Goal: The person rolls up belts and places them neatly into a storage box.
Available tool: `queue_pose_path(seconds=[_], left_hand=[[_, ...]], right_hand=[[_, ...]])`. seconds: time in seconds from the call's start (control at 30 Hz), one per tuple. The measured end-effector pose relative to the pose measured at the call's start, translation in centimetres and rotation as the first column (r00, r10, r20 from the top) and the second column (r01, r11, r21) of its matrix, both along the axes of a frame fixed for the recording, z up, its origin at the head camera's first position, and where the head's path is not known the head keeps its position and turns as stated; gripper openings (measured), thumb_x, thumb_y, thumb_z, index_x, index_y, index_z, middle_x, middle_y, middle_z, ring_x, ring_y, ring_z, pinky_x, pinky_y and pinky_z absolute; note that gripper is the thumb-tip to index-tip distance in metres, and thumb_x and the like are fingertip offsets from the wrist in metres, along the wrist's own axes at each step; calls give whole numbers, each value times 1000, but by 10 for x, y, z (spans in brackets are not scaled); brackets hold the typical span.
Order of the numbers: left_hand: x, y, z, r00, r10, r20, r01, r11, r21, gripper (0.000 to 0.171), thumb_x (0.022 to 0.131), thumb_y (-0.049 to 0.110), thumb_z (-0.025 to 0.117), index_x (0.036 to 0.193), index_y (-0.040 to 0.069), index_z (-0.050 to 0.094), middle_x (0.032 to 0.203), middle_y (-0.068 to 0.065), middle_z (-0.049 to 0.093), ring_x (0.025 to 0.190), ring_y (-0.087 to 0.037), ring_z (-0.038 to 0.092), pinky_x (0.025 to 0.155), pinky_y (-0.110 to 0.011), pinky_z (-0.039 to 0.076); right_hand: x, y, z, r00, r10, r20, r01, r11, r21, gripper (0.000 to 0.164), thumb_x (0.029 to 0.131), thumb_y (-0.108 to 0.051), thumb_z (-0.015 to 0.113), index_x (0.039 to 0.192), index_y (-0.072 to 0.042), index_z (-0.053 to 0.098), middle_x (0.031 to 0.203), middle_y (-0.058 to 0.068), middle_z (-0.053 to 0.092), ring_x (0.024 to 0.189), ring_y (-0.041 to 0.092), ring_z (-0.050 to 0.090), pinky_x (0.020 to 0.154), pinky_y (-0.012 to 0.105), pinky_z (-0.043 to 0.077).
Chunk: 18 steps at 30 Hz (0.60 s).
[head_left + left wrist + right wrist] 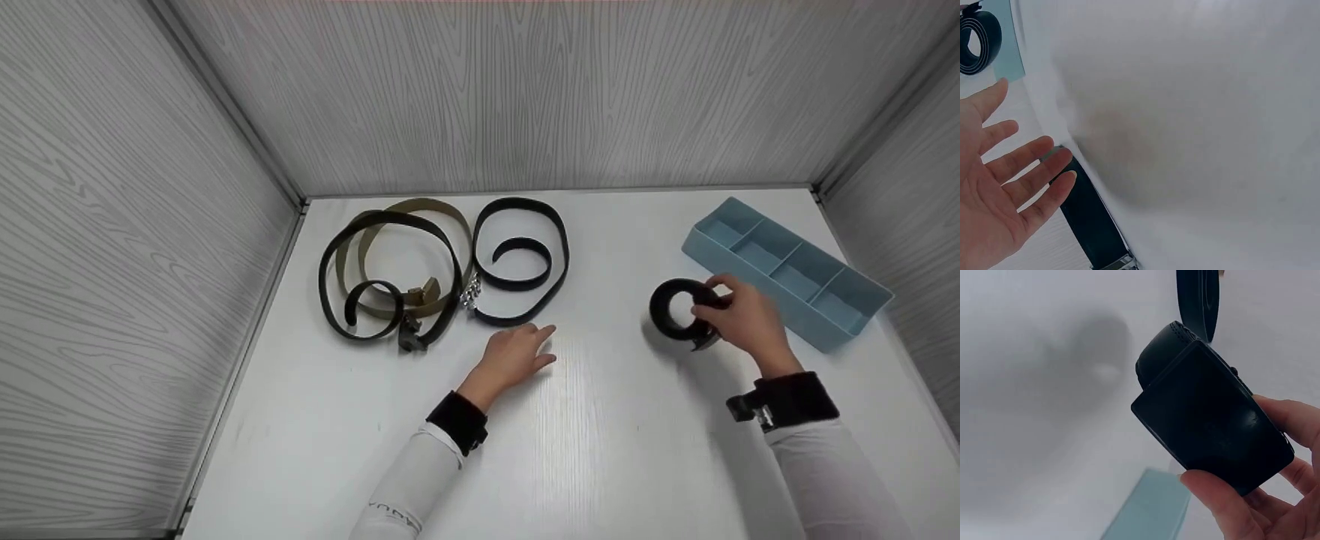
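Note:
My right hand (742, 315) holds a coiled black belt (661, 309) above the table, thumb and fingers pinching its buckle end. In the right wrist view the flat, dark rectangular buckle (1213, 419) faces the camera. My left hand (514, 356) hovers with spread fingers and holds nothing. Just beyond it lies a loosely looped black belt (564, 247) with a silver buckle (471, 291). Further left, another black belt (394, 218) with a dark buckle (411, 337) overlaps an olive-tan belt (427, 205) with a brass-coloured buckle (430, 289).
A light blue tray (802, 313) with several compartments stands at an angle on the right, right behind my right hand. The white table (570, 465) is bounded by grey wood-grain panels (525, 97) at the back and both sides.

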<state>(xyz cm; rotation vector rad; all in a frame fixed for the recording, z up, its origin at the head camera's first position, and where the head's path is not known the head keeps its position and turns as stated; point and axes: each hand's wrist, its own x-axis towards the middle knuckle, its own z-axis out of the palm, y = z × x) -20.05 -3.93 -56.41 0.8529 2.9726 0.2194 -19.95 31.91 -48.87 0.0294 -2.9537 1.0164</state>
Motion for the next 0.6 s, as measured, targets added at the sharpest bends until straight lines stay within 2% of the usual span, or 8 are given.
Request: queue_pose_path(seconds=[0.2,0.27,0.37,0.47,0.6], left_hand=[[3,-16,0,999,50,9,-50,999,-13,54,92,45,64,138,17,57,115,-7,65,99,-26,65,75,-41,53],[3,-20,-1,998,62,8,-62,998,-14,53,92,44,65,137,17,58,114,-8,66,98,-27,65,74,-42,53],[3,-23,-2,997,72,5,-72,997,-23,51,91,43,66,134,16,60,111,-9,68,95,-28,67,72,-42,53],[4,-24,-2,998,70,9,-69,997,-41,49,91,42,66,132,16,61,108,-9,70,92,-27,68,70,-41,54],[6,-22,-1,999,41,10,-40,997,-73,44,91,42,66,128,16,65,102,-7,72,88,-26,69,68,-39,54]], right_hand=[[-5,41,21,988,-148,-54,149,989,16,52,91,-29,68,130,2,53,97,31,66,64,19,64,51,27,45],[-7,54,29,977,-205,-55,206,978,26,55,91,-31,67,132,2,51,102,33,64,67,26,65,51,25,45],[-10,72,39,958,-287,-19,287,957,28,60,92,-36,63,137,1,47,116,36,58,86,38,62,57,28,45],[-14,87,44,918,-396,3,395,918,34,64,94,-38,57,143,1,42,126,37,52,100,47,56,66,39,46],[-17,104,43,843,-536,-40,537,843,38,62,96,-31,53,145,3,39,133,35,49,113,50,52,85,53,44]])
